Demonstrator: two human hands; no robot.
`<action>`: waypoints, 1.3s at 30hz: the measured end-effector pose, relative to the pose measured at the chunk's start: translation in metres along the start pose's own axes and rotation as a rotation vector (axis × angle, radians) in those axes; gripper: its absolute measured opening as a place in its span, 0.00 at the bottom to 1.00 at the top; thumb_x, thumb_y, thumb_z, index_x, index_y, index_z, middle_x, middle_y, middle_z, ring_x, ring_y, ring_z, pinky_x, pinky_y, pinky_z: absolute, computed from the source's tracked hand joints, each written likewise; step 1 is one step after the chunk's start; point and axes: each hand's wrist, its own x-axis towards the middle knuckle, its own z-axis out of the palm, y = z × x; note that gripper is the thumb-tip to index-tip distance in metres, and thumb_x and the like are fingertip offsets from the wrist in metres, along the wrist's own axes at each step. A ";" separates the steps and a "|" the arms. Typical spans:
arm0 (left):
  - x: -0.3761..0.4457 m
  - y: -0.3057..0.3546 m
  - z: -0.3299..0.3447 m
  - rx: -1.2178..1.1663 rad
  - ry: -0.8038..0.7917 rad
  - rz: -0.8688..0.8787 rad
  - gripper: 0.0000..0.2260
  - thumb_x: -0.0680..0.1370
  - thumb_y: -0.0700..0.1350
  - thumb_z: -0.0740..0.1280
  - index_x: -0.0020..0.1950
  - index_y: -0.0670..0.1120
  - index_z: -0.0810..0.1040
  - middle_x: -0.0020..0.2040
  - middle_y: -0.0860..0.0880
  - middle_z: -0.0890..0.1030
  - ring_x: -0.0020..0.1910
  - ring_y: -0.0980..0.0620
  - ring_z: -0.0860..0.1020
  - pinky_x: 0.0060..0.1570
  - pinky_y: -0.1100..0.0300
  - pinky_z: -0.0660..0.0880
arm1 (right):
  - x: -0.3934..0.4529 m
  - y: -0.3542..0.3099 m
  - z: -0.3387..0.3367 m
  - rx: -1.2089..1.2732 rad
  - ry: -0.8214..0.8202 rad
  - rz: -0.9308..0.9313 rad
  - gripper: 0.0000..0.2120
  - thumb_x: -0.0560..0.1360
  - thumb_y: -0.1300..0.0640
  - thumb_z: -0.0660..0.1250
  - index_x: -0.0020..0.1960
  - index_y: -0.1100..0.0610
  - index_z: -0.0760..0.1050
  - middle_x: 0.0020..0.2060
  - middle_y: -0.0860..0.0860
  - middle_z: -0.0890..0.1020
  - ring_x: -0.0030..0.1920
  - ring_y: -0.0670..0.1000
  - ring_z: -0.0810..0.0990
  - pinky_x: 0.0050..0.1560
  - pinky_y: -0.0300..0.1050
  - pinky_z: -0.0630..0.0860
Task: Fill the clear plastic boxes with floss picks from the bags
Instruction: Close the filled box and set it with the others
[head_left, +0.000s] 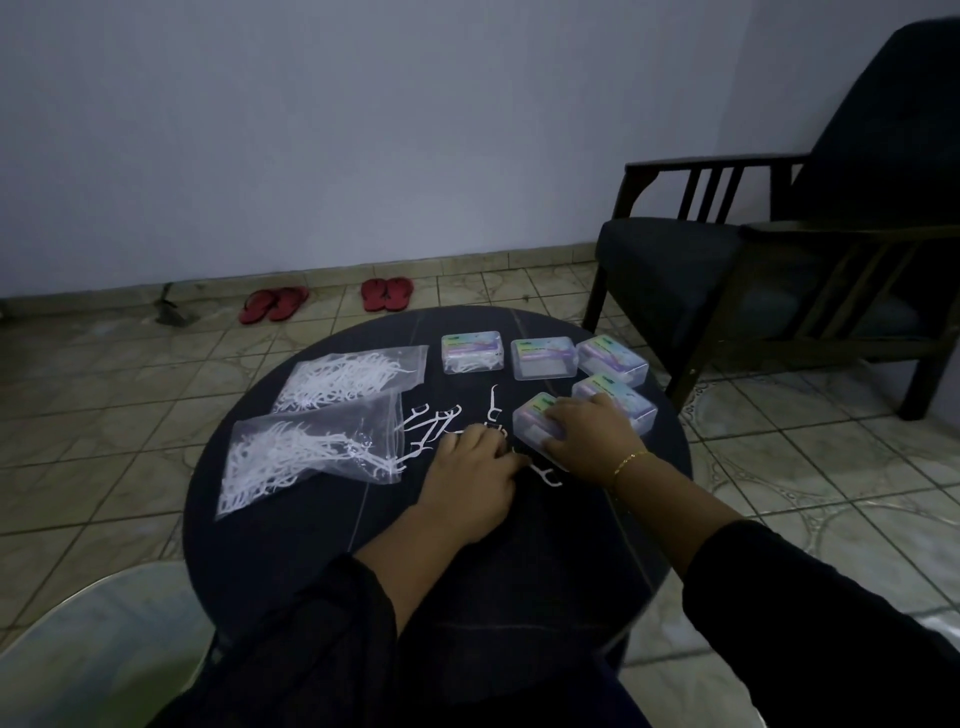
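Left hand (475, 467) curls over loose floss picks (434, 421) lying just beyond its fingertips; right hand (584, 436) grips the near box (535, 423) just rightward.

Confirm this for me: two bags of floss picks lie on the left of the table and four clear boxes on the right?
Not quite: the head view shows five boxes, not four. The two bags do lie on the left of the table.

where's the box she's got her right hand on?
In the head view, the clear plastic box with the pastel label sits right of centre on the round dark table, under the right hand, nearest of the five boxes, beside loose white floss picks.
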 end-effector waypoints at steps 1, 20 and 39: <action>-0.002 -0.005 0.000 0.033 0.020 -0.012 0.18 0.73 0.50 0.55 0.56 0.57 0.81 0.48 0.53 0.76 0.53 0.50 0.72 0.48 0.55 0.64 | -0.001 0.000 0.000 0.004 -0.001 -0.001 0.18 0.77 0.42 0.59 0.60 0.52 0.75 0.58 0.50 0.76 0.65 0.55 0.67 0.64 0.52 0.68; 0.035 0.008 -0.010 -0.553 -0.237 -0.441 0.41 0.74 0.59 0.67 0.78 0.56 0.46 0.75 0.46 0.57 0.72 0.44 0.55 0.70 0.51 0.53 | -0.025 -0.007 0.010 -0.271 0.031 -0.231 0.21 0.78 0.52 0.62 0.69 0.56 0.66 0.67 0.55 0.70 0.68 0.54 0.67 0.70 0.50 0.64; 0.039 0.012 -0.020 -0.558 -0.301 -0.546 0.40 0.75 0.55 0.69 0.78 0.52 0.48 0.76 0.44 0.56 0.73 0.41 0.55 0.71 0.49 0.54 | -0.026 -0.017 -0.009 -0.389 -0.115 -0.258 0.21 0.78 0.54 0.64 0.69 0.57 0.65 0.65 0.57 0.72 0.65 0.57 0.71 0.64 0.52 0.70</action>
